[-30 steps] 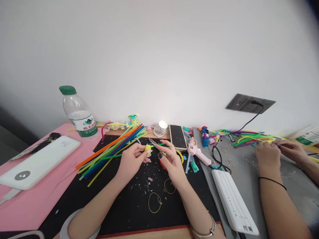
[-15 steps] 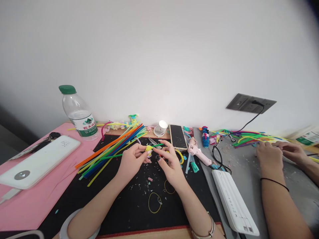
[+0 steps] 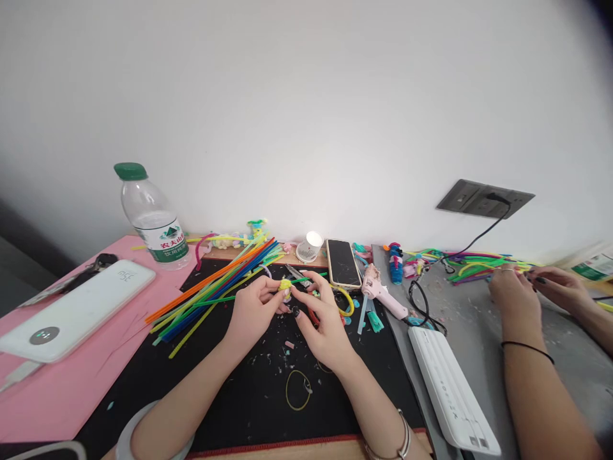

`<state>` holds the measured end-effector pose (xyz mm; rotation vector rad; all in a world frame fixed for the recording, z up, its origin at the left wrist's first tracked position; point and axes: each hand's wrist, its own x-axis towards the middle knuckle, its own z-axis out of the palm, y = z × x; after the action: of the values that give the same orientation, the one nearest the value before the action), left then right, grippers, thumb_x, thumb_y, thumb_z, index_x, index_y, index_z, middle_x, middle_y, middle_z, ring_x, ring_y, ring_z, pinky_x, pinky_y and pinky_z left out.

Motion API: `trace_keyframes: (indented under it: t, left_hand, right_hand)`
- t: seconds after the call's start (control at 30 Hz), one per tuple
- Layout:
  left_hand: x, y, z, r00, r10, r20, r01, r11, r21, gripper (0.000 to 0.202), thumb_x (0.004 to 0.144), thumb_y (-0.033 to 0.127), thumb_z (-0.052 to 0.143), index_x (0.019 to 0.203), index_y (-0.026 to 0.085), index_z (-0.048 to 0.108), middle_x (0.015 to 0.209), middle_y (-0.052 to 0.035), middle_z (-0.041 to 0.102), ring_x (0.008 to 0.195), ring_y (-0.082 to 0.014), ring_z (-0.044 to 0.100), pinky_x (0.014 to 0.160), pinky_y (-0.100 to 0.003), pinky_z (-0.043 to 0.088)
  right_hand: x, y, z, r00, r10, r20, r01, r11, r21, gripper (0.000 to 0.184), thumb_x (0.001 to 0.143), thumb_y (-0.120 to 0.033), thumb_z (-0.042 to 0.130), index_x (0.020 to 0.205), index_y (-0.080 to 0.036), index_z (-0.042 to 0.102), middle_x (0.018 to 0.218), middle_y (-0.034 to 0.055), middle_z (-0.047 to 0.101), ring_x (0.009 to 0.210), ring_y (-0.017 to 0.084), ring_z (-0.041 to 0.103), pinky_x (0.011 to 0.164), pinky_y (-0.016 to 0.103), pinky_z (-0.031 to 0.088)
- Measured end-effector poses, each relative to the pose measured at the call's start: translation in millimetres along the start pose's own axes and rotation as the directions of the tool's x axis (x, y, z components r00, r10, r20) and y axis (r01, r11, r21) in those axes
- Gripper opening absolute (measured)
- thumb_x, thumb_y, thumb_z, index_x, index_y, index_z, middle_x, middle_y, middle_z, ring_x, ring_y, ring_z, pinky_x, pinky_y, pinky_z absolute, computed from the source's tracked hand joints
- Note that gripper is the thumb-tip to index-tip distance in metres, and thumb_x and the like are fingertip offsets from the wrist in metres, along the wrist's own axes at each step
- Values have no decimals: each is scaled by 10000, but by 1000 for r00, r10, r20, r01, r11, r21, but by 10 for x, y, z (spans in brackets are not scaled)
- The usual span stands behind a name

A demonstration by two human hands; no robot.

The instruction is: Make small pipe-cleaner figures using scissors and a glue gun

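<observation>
My left hand (image 3: 256,308) pinches a small, fuzzy yellow pipe-cleaner piece (image 3: 285,285) between thumb and fingertips. My right hand (image 3: 322,316) meets it from the other side, its index fingertip on the yellow piece and its dark-nailed thumb lower down. A green pipe cleaner (image 3: 318,276) sticks out to the right from the yellow piece, passing by the right fingers. Whether the two are joined is hidden. Just behind the hands lie scissors (image 3: 292,271), partly covered. A bundle of coloured pipe cleaners (image 3: 205,294) rests left of my left hand.
A water bottle (image 3: 153,220) and a white power bank (image 3: 79,310) stand at left. Behind are a paper cup (image 3: 310,248) and phone (image 3: 343,263). Right lie a pink glue gun (image 3: 383,292) and another power bank (image 3: 453,390). A co-worker's hands (image 3: 517,297) work at far right.
My right thumb and index finger have shifted slightly left and down around the yellow piece. The green pipe cleaner now reaches further right. The co-worker's hands have moved a little.
</observation>
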<state>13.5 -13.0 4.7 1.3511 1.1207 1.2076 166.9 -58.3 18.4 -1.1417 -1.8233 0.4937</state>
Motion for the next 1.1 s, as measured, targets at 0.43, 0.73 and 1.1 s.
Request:
trace_keyframes:
  t: [0.43,0.73,1.1]
  left_hand:
    - [-1,-87,-17,995,92,-35,-88,991,98,197,759,343,656,780,167,572,715,-28,697,550,-164,679,550,-274,572]
    - [-3,-124,-22,991,131,-35,-123,976,179,166,788,338,618,782,178,575,713,-19,690,577,-179,692,566,-280,558]
    - [15,-26,3,997,17,-70,-16,1000,17,226,730,364,675,775,160,590,715,-49,710,547,-176,680,543,-290,574]
  right_hand:
    - [-11,-59,62,996,-80,46,89,972,-218,454,805,-119,499,1254,-173,548,1421,136,356,1268,273,380,1019,458,390]
    - [-12,-67,90,992,-118,34,123,965,-233,441,794,-109,500,1226,-187,547,1415,130,367,1204,272,425,982,478,423]
    - [-16,-36,98,995,-102,8,101,966,-239,474,814,-115,489,1279,-200,519,1428,129,352,1232,265,414,1002,474,416]
